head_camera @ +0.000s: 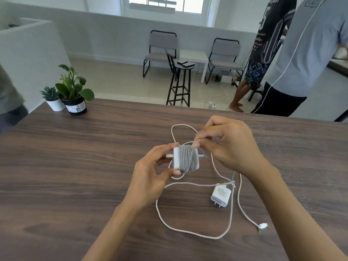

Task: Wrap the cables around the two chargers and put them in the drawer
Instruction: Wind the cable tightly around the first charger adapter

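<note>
Dark wood-grain desk (75,166), left hand (150,172) gripping a white charger (185,159) wound with grey cable above it, right hand (227,142) pinching the cable's end at the coil, second charger (222,194) lying on the desk to the right amid its loose white cable (188,230)

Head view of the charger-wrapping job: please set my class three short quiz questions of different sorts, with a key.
1. True or false: the charger in the left hand already carries several cable turns.
2. What does the right hand pinch? A) a plug B) the cable end C) a plant pot
3. Where does the second charger lie?

Key: 1 true. 2 B. 3 On the table, its cable loose and unwound.
</note>
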A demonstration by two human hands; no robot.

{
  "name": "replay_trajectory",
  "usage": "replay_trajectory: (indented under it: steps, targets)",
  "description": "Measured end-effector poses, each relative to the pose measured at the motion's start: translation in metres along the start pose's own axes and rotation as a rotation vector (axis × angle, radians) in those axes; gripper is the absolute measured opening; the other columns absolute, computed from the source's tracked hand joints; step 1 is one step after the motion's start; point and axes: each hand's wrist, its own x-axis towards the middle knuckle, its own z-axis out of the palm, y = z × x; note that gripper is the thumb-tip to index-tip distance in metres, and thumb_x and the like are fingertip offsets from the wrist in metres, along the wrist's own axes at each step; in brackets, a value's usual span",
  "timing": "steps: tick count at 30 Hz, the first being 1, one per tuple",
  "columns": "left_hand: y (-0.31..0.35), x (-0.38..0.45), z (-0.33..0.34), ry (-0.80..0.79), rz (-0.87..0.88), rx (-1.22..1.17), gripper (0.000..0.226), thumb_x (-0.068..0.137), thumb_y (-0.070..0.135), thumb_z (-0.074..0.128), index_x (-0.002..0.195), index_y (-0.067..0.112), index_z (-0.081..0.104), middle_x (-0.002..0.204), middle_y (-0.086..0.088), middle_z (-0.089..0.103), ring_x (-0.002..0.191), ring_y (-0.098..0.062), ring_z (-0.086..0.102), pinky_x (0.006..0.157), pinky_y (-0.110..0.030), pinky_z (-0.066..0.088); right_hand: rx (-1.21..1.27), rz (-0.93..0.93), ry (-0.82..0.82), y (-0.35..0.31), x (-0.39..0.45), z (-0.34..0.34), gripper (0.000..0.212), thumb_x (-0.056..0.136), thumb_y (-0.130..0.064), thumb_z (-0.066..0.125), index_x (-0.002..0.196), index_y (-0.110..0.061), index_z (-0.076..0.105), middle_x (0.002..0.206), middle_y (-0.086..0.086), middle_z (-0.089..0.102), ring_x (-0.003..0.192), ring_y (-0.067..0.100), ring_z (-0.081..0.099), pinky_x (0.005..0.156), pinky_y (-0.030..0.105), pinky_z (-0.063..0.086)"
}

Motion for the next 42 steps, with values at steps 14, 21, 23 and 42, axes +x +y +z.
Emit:
replay_trajectory:
  steps: [14, 21, 23, 42]
  targets:
    - [0.026, 0.002, -0.016, -0.019, -0.017, -0.316, 0.074, 0.065, 0.039, 0.081, 0.125, 0.006, 0.056, 0.122, -0.004, 0.065, 0.108, -0.015, 0.062, 0.088, -0.022, 0.049, 0.507, 0.348, -0.018, 0.045, 0.006, 0.039, 0.031, 0.068, -0.04, 0.069, 0.085, -0.015, 0.077, 0.066, -0.006, 0.065, 0.057, -0.001, 0.05, 0.059, 0.023, 0.039]
    - [0.017, 0.015, -0.022, 0.211, -0.027, -0.295, 0.06, 0.07, 0.025, 0.08, 0.123, 0.011, 0.056, 0.113, 0.009, 0.07, 0.106, -0.009, 0.064, 0.085, -0.022, 0.051, 0.241, 0.272, 0.016, 0.03, -0.02, 0.06, 0.01, 0.073, -0.044, 0.074, 0.08, -0.036, 0.076, 0.064, -0.011, 0.062, 0.056, 0.005, 0.051, 0.056, 0.035, 0.046]
    - [0.014, 0.019, -0.02, 0.273, -0.029, -0.295, 0.053, 0.074, 0.01, 0.076, 0.123, 0.009, 0.056, 0.106, 0.009, 0.071, 0.102, -0.006, 0.065, 0.083, -0.02, 0.052, 0.167, 0.219, 0.043, 0.019, -0.027, 0.063, 0.01, 0.074, -0.041, 0.075, 0.082, -0.035, 0.076, 0.062, -0.015, 0.058, 0.058, 0.004, 0.053, 0.055, 0.031, 0.047]
    - [-0.015, -0.006, 0.0, 0.091, -0.004, 0.138, 0.059, 0.07, 0.006, 0.076, 0.12, 0.032, 0.059, 0.119, 0.018, 0.06, 0.111, -0.011, 0.06, 0.096, -0.032, 0.05, -0.065, -0.018, 0.087, -0.003, -0.033, 0.02, 0.015, 0.076, -0.044, 0.064, 0.074, -0.033, 0.073, 0.071, -0.012, 0.057, 0.069, 0.005, 0.05, 0.05, 0.025, 0.043]
